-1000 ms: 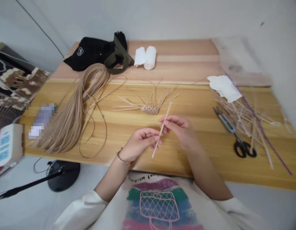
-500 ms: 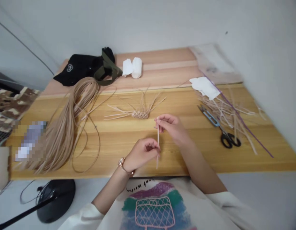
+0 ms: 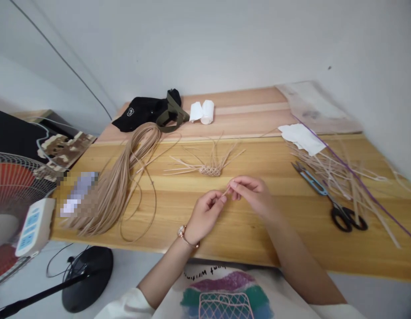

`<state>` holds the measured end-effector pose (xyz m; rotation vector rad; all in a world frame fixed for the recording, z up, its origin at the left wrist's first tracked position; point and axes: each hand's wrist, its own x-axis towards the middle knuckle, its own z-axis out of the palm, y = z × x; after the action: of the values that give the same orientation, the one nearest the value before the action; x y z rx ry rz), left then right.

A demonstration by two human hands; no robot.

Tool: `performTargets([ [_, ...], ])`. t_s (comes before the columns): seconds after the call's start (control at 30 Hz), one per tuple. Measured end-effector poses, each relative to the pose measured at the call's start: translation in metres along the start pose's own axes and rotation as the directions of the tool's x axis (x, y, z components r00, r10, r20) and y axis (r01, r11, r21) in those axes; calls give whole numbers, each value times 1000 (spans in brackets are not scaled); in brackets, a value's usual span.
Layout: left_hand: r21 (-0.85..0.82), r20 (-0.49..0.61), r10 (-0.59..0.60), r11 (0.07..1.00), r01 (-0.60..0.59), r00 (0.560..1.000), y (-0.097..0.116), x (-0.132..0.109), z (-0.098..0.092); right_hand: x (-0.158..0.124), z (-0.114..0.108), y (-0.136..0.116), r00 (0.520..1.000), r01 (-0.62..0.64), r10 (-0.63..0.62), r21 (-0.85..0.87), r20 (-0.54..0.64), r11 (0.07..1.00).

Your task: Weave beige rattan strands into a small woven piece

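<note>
Between my two hands, a short pale beige weaving strip [image 3: 226, 192] is pinched at both ends above the table. My left hand [image 3: 208, 210], with a watch on its wrist, closes thumb and fingers on the near end. The fingers of my right hand [image 3: 250, 191] are closed on the far end, and they hide part of the strip. Just beyond my hands lies a small woven piece [image 3: 210, 170] with loose strip ends fanning out to the left and away from me.
A long bundle of beige strips [image 3: 119, 186] lies at left. Scissors [image 3: 328, 197] and cut strips [image 3: 340, 170] are at right, with a purple strip [image 3: 368, 190]. Behind are a black bag [image 3: 145, 110], a white roll [image 3: 208, 111] and a fan [image 3: 15, 186].
My hands have come closer together, and the strip has swung from upright to slanted, with less of it showing. The whole view has shifted left, bringing the fan in.
</note>
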<state>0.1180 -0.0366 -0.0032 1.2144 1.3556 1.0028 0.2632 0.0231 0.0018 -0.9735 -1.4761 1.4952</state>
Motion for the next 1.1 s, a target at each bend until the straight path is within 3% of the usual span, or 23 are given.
performTargets([
  [0.1, -13, 64, -11, 1000, 12, 998, 2, 0, 0, -1, 3, -4, 995, 86, -71, -224, 76, 971],
  [0.23, -167, 49, -63, 984, 70, 997, 4, 9, 9, -8, -6, -13, 979, 190, -122, -515, 162, 836],
  [0.3, -265, 100, -116, 954, 139, 988, 6, 15, 13, -21, -26, -15, 994, 103, -104, -646, 36, 757],
  [0.37, -320, 184, -143, 927, 196, 973, 8, 23, 16, -43, -54, -13, 959, -128, -101, -723, -265, 679],
  [0.47, -373, 321, -164, 883, 284, 933, 8, 33, 19, -83, -98, -4, 763, -540, -103, -716, -638, 443],
  [0.53, -408, 405, -178, 842, 352, 897, 4, 38, 22, -106, -119, 4, 689, -679, -90, -684, -719, 269],
  [0.6, -439, 451, -182, 807, 395, 874, -4, 40, 26, -121, -132, 11, 654, -738, -71, -656, -753, 159],
  [0.7, -471, 462, -182, 779, 414, 868, -16, 38, 29, -128, -139, 17, 635, -769, -38, -636, -772, 73],
  [0.77, -480, 459, -182, 772, 416, 869, -22, 36, 30, -125, -141, 17, 612, -790, -3, -611, -791, 43],
  [0.9, -509, 457, -173, 754, 416, 873, -24, 36, 28, -110, -147, 7, 514, -848, 125, -525, -848, -72],
  [0.97, -523, 455, -164, 747, 412, 875, -24, 36, 27, -104, -151, 2, 514, -838, 154, -533, -844, -119],
  [1.03, -526, 452, -161, 746, 408, 878, -24, 36, 27, -103, -153, -2, 538, -822, 167, -558, -826, -115],
  [1.1, -523, 446, -167, 749, 408, 879, -24, 35, 28, -109, -150, -6, 538, -836, 148, -548, -830, -29],
])
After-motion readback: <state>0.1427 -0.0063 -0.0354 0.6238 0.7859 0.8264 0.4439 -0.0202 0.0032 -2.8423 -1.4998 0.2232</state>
